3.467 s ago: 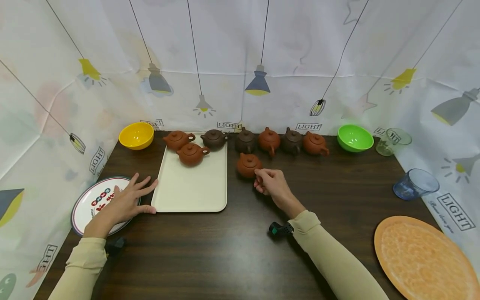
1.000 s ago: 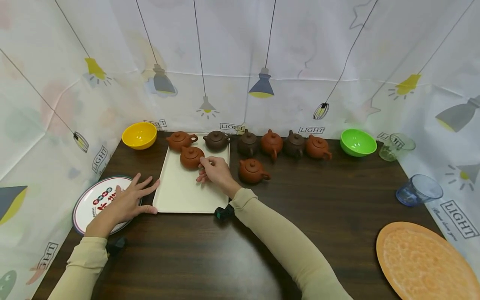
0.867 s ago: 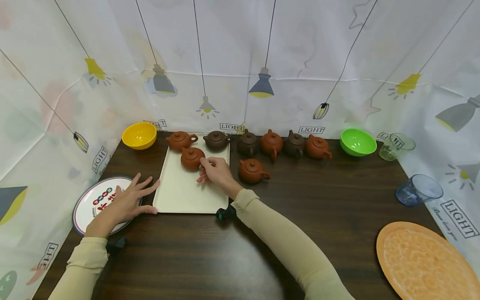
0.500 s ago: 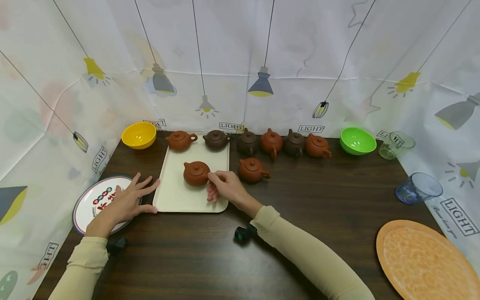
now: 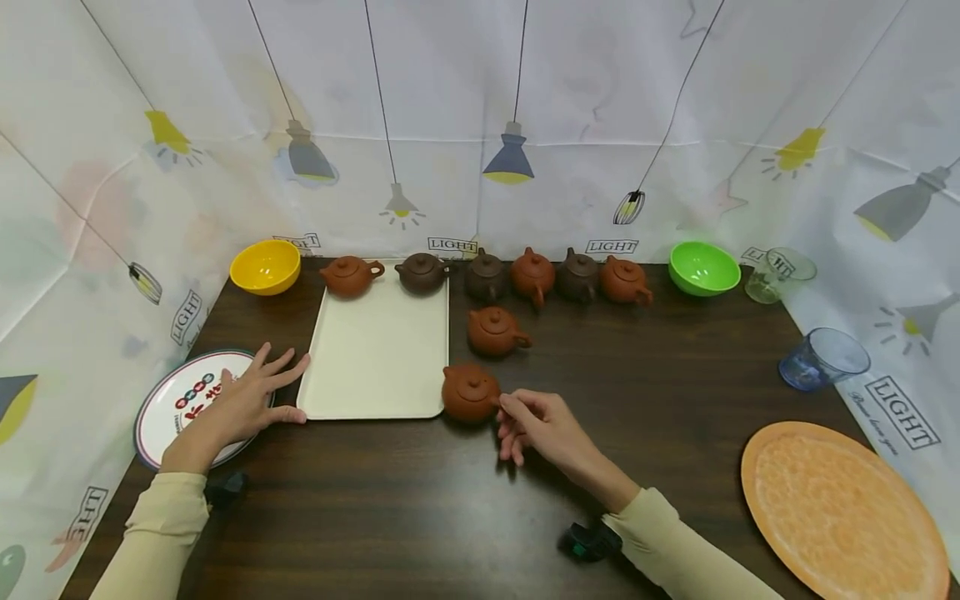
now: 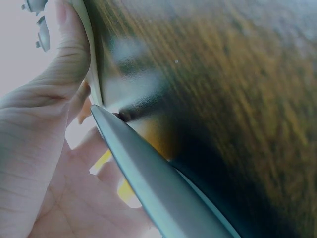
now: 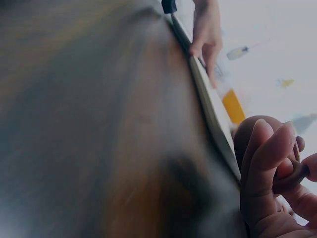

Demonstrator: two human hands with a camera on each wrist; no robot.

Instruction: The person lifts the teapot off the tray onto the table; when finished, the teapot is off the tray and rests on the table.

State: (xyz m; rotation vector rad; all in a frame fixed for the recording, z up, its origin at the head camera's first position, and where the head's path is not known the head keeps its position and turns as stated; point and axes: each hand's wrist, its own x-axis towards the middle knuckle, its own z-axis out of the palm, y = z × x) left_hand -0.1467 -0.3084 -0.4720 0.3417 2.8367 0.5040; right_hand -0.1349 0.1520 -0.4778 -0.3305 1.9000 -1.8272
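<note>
My right hand [image 5: 543, 429] pinches the handle of a reddish-brown teapot [image 5: 470, 393] just off the near right corner of the cream tray [image 5: 375, 358]. In the right wrist view the teapot's looped handle [image 7: 290, 178] sits between finger and thumb. My left hand [image 5: 240, 408] spreads over a white printed plate [image 5: 161, 425], with thumb and fingertips at the tray's left edge. A reddish-brown teapot [image 5: 350, 277] and a dark brown teapot [image 5: 422, 274] stand at the tray's far end. Another reddish-brown teapot [image 5: 495, 332] stands on the table right of the tray.
Along the back runs a row of several teapots, among them a dark one [image 5: 486, 276]. A yellow bowl [image 5: 265, 268] stands at back left, a green bowl [image 5: 703, 270] at back right. Farther right are a clear glass [image 5: 765, 283], a blue glass [image 5: 813, 362] and a round orange-brown board [image 5: 843, 508].
My right hand has drawn the reddish-brown teapot from the tray's middle toward me and right, past the tray's edge. Earlier it released another teapot right of the tray. The left hand stays put.
</note>
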